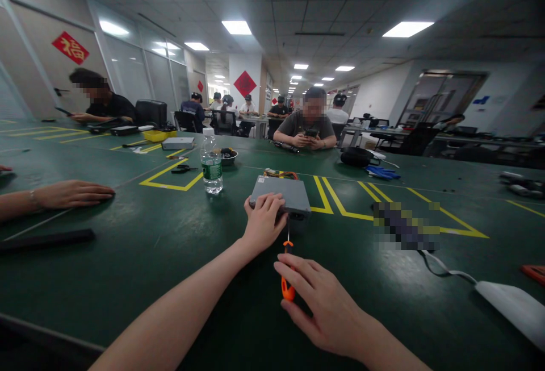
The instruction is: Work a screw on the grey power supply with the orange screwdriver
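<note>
A grey metal computer power supply (289,191) sits on the green table, a bundle of coloured wires behind it. My left hand (264,220) grips its left front corner, fingers on top and thumb at the near face. The orange and black screwdriver (288,286) points away from me, its shaft reaching the power supply's near face. Whether the tip sits in a screw is too small to tell. Around the screwdriver's handle, my right hand (319,300) has a loose hold, with fingertips on one side and thumb below.
Left of the power supply stands a water bottle (212,163), with a metal bowl (229,157) behind it. Another person's hand (79,194) rests at left near a black bar (46,240). At right lie a blurred power strip (404,226), its white cable and blue gloves (382,173).
</note>
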Available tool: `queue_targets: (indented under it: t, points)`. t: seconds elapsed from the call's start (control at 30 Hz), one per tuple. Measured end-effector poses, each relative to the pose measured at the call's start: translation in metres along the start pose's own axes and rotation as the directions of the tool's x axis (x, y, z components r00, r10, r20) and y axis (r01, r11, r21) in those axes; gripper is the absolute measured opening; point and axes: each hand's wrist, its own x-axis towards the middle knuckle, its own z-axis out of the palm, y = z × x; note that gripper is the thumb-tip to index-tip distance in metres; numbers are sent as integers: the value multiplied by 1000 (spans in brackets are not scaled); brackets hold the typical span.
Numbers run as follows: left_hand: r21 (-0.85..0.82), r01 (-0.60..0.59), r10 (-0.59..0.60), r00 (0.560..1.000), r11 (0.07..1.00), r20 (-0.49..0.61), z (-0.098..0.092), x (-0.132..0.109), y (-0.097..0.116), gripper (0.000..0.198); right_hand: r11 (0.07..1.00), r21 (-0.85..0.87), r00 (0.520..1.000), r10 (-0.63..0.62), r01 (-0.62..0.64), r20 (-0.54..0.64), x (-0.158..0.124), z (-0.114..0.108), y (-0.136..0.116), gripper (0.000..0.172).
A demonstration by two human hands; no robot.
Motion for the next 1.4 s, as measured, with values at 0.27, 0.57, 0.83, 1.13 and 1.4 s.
queue_targets:
  t: [0.27, 0.57, 0.83, 1.13, 1.4]
  points:
    - [3, -6, 6, 1000, 1000, -5, -1, 0, 1, 22, 991, -77, 981, -121, 111, -149, 4, 2, 2, 25]
    - [14, -12, 12, 1000, 1000, 1, -1, 0, -1, 22, 998, -39, 977, -47, 40, -209, -3, 11, 7, 24]
    - [10, -23, 23, 1000, 1000, -14, -2, 0, 0, 21, 983, -134, 992, -121, 124, 30, 0, -11, 6, 30]
    - [16, -93, 93, 995, 996, -37, -3, 1, -2, 20, 995, -68, 996, -76, 73, -43, -11, 12, 15, 26]
    - [13, -110, 111, 993, 994, -52, 1, 1, -5, 20, 989, -96, 991, -122, 116, -53, -6, 7, 12, 32]
